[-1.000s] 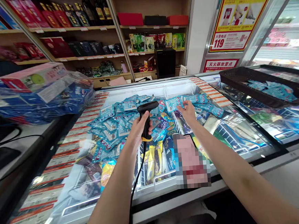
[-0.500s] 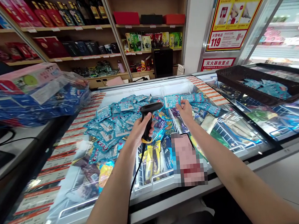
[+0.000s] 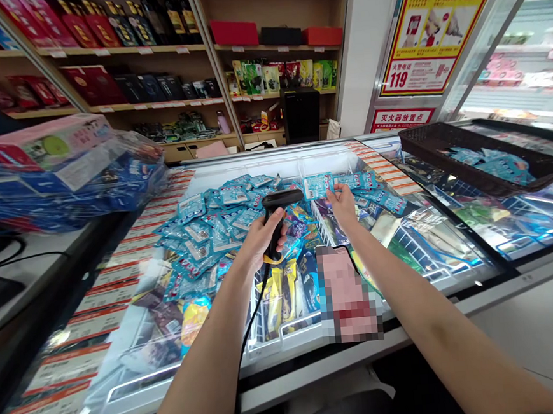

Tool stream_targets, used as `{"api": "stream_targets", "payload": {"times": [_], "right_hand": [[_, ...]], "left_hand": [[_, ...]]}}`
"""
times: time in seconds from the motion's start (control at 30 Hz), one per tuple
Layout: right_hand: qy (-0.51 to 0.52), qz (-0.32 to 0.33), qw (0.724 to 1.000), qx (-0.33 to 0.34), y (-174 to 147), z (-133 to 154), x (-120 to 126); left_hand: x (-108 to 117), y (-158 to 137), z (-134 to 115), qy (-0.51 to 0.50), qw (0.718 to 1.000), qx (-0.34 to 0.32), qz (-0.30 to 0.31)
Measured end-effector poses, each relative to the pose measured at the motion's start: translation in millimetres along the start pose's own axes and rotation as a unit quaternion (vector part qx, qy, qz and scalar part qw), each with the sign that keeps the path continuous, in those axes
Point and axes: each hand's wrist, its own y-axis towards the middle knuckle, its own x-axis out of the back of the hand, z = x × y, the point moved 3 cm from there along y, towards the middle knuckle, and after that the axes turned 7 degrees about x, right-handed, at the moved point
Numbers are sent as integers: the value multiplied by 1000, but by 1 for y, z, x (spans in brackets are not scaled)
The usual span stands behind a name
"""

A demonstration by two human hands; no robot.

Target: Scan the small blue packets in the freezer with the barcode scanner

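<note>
The scanner (image 3: pixel 283 198) is clamped by the left fingers (image 3: pixel 274 218), a packet (image 3: pixel 317 186) by the right fingers (image 3: pixel 343 194); work seems partway; whether the big pile (image 3: pixel 202 232) or small pile (image 3: pixel 382 197) is finished cannot be told.

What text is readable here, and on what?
"火警电话": red-and-yellow poster
"119": same poster
"灭火器放置点": red sign below it
Too small or blurred: blue packets, price labels, shelf goods, yellow wrappers, finer print on poster and sign
Phone screen: pixelated
</note>
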Motion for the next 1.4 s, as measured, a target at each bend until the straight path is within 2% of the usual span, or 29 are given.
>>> {"api": "stream_targets", "payload": {"times": [0.47, 0.67, 0.9, 1.03, 1.17, 1.3, 1.4], "right_hand": [[-6, -13, 1000, 5, 2, -3, -1], [-72, 5, 997, 20, -1, 9, -1], [-158, -2, 985, 61, -9, 26, 6], [-244, 19, 967, 73, -15, 30, 20], [-352, 56, 927, 116, -22, 33, 42], [-426, 40, 895, 123, -24, 31, 56], [-452, 14, 883, 125, -21, 29, 57]], "left_hand": [[1, 4, -1, 6, 1000, -9, 8], [2, 5, -6, -16, 1000, -21, -15], [7, -2, -13, -35, 999, -35, -23], [10, -5, -14, -30, 998, -51, -27], [12, -5, -13, -32, 997, -60, -32], [17, -5, -14, -36, 997, -54, -47], [24, -7, -17, -40, 995, -60, -67]]}}
